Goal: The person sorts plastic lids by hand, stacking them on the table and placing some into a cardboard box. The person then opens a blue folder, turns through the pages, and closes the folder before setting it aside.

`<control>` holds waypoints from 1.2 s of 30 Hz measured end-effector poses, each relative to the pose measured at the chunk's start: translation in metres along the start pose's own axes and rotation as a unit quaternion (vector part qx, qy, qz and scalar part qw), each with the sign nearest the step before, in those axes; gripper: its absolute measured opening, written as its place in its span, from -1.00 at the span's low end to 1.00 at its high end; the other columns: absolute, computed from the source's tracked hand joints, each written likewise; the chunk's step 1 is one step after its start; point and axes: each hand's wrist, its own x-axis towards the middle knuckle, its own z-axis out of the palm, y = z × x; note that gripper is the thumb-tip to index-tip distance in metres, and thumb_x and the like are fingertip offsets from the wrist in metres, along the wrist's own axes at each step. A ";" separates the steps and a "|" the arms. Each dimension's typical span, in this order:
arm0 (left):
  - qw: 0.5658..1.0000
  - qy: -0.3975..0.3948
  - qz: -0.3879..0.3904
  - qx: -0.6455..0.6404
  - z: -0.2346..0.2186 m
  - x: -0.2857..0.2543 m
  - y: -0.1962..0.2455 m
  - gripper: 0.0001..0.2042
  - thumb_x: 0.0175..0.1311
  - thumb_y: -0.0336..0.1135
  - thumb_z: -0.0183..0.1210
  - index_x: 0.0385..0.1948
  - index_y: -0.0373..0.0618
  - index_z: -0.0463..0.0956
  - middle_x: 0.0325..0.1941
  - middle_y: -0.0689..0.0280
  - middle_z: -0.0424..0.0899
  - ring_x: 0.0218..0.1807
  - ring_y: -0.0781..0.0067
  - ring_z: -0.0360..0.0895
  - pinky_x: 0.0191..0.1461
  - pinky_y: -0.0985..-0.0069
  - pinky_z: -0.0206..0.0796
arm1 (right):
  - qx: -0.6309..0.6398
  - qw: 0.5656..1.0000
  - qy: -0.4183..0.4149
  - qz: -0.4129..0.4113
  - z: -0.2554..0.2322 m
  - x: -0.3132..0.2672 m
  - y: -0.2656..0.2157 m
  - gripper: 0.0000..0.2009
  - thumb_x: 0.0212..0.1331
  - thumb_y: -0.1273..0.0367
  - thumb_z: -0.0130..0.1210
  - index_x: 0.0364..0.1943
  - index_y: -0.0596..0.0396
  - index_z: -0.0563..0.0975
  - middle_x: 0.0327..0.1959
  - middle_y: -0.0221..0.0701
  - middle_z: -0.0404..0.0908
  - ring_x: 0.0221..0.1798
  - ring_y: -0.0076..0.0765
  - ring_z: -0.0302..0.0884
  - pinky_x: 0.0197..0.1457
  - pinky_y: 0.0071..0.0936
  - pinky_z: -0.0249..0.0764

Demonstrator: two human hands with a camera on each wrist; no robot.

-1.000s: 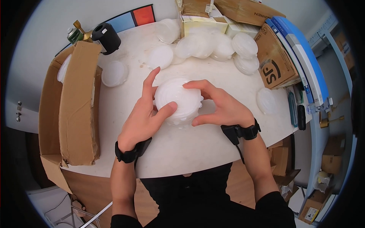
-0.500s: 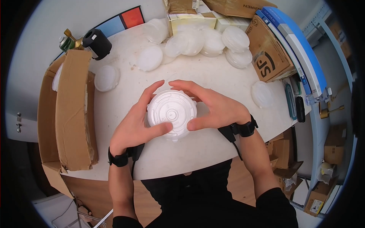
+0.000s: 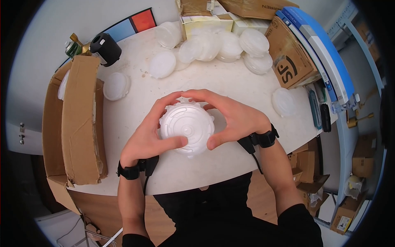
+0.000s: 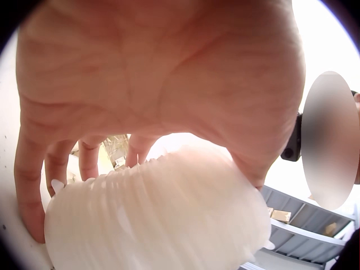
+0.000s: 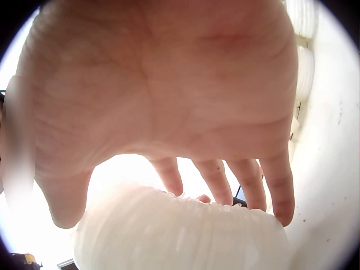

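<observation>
Between both hands stands a stack of round, translucent white plastic lids (image 3: 187,119) with small tabs around their rims; its ribbed side fills the lower part of the left wrist view. My left hand (image 3: 146,133) holds the stack's left side, thumb lying over the top lid and fingers curved round the far edge. From the right, my right hand (image 3: 232,117) holds it too, its thumb (image 5: 64,205) at the near right edge and its fingers (image 5: 216,183) bent along the far side. The index fingertips of the two hands meet behind the stack.
More stacks of white lids (image 3: 230,47) line the back of the table, with single ones at left (image 3: 116,86) and right (image 3: 284,102). An open cardboard box (image 3: 80,123) stands at left, a black canister (image 3: 105,49) behind it. At right are a carton (image 3: 292,61) and blue binders (image 3: 317,49).
Both hands have closed in round the stack. The left index finger, raised earlier, now curves behind it; the right fingers have moved from the top to the far rim. The stack sits nearer the body.
</observation>
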 end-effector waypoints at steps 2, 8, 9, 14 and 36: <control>1.000 -0.001 -0.010 -0.015 0.002 0.000 0.000 -0.03 -0.01 -0.34 0.48 0.55 -0.10 0.17 0.41 0.12 0.34 0.44 0.20 0.36 0.53 0.25 0.19 | 0.010 1.000 -0.004 -0.013 -0.001 0.000 0.004 0.13 -0.11 0.17 0.61 0.60 -0.06 0.14 0.57 -0.26 0.22 0.57 -0.10 0.25 0.54 0.02 0.32; 0.999 -0.025 -0.009 -0.027 -0.003 0.001 -0.004 -0.06 0.00 -0.36 0.46 0.53 -0.15 0.19 0.47 0.18 0.34 0.47 0.25 0.36 0.56 0.25 0.16 | 0.052 0.998 0.003 0.027 -0.001 0.001 0.002 0.02 -0.01 0.17 0.52 0.58 -0.04 0.18 0.53 -0.29 0.28 0.53 -0.11 0.29 0.52 -0.04 0.32; 0.998 -0.034 -0.011 -0.042 -0.005 0.003 -0.006 -0.07 0.01 -0.35 0.47 0.53 -0.14 0.20 0.48 0.19 0.35 0.48 0.24 0.36 0.57 0.23 0.17 | 0.053 0.998 -0.006 0.035 -0.002 0.003 0.002 0.00 0.01 0.19 0.50 0.58 -0.04 0.18 0.52 -0.29 0.30 0.51 -0.10 0.30 0.52 -0.05 0.32; 0.999 -0.031 0.009 0.000 0.004 -0.004 -0.004 -0.15 0.09 -0.36 0.46 0.50 -0.07 0.24 0.47 0.20 0.40 0.46 0.24 0.40 0.54 0.22 0.23 | 0.066 0.997 -0.008 0.035 0.000 0.000 0.005 0.00 0.02 0.24 0.49 0.59 -0.05 0.17 0.52 -0.31 0.30 0.51 -0.11 0.30 0.51 -0.07 0.31; 0.829 0.387 0.094 0.392 -0.102 -0.158 0.180 -0.30 0.17 -0.03 0.47 0.37 0.03 0.45 0.34 0.08 0.40 0.34 0.15 0.48 0.23 0.19 0.54 | 0.008 0.997 0.078 0.019 0.004 0.005 0.011 -0.33 0.30 0.46 0.16 0.52 0.02 0.25 0.41 -0.22 0.44 0.43 -0.20 0.42 0.37 -0.25 0.45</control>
